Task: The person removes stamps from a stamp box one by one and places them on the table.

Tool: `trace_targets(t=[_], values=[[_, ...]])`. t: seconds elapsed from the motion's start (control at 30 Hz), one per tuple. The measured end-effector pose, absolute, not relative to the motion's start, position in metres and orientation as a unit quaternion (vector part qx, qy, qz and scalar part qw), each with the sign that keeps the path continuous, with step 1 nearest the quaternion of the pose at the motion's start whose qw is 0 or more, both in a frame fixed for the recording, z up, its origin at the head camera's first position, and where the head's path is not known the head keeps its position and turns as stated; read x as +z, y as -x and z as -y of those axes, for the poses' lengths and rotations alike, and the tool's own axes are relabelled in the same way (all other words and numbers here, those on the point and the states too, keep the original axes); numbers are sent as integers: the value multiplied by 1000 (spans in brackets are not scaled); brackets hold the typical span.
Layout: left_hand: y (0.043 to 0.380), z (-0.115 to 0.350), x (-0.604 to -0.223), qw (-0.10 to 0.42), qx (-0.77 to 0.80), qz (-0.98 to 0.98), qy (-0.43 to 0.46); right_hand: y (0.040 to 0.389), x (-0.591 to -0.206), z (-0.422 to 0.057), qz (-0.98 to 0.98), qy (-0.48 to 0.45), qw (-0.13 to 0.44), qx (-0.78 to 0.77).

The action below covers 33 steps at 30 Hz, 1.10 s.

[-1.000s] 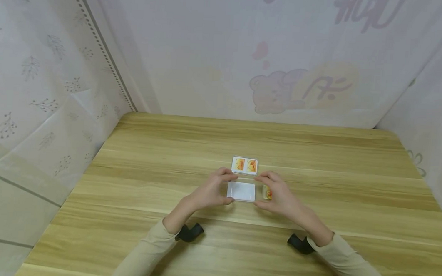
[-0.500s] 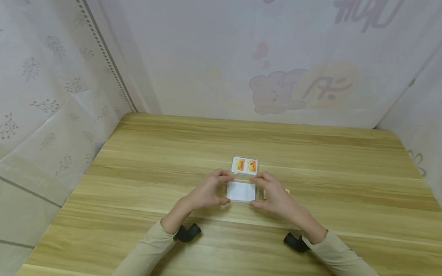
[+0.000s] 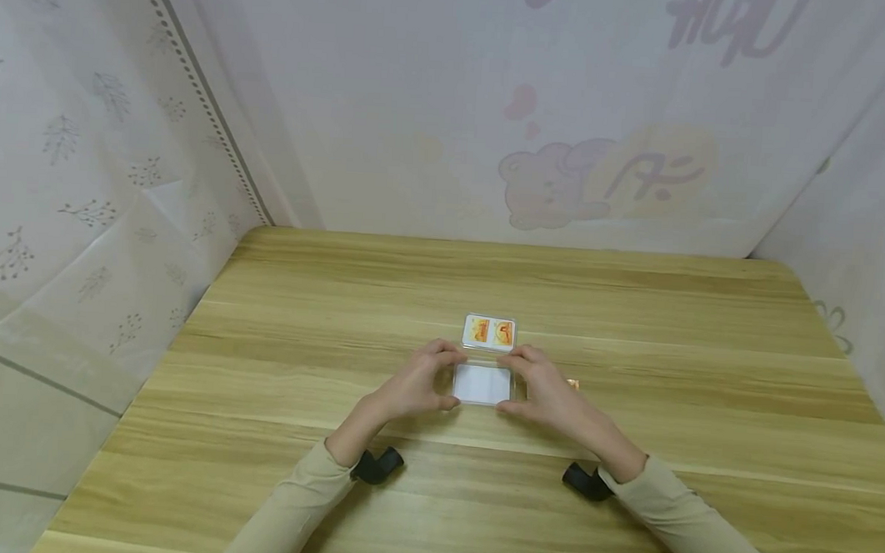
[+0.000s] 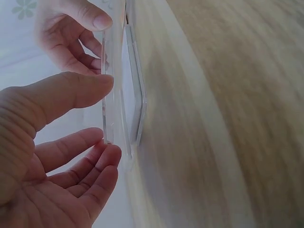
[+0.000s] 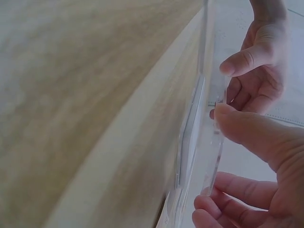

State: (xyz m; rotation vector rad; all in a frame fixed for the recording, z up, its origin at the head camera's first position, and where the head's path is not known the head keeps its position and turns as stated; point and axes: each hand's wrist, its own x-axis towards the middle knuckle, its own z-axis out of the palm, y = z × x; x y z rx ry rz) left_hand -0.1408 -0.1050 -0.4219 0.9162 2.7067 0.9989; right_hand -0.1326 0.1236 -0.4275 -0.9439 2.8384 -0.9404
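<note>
My left hand (image 3: 418, 380) and right hand (image 3: 549, 388) face each other near the middle of the table. Between them they pinch a clear plastic cover (image 4: 108, 118) by its opposite ends, thumbs on the near side and fingers on the far side. Just beneath it lies a shallow clear case (image 4: 142, 102) with a white insert (image 3: 482, 385). A narrow gap shows between cover and case in both wrist views. Right behind the hands lies another clear case (image 3: 489, 332), with two orange and yellow pictures on white.
A small orange printed piece (image 3: 574, 384) peeks out behind my right hand, mostly hidden. The wood-grain table (image 3: 336, 304) meets printed cloth (image 3: 389, 140) at the back and sides. Black wrist mounts (image 3: 378, 466) sit under the forearms.
My right hand has moved a little to the left, and the cover has shifted left over the white insert. The orange piece is now more covered by the right hand.
</note>
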Motion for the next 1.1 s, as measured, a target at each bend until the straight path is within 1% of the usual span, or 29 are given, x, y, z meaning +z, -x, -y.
trace_targets(t=[0.5, 0.87, 1.1], values=[[142, 103, -425, 86, 337, -894, -284, 136, -427, -117, -912, 289, 49, -288], [145, 103, -428, 77, 327, -895, -292, 138, -426, -112, -921, 277, 59, -269], [147, 99, -425, 88, 310, -901, -290, 139, -424, -111, -926, 274, 64, -251]])
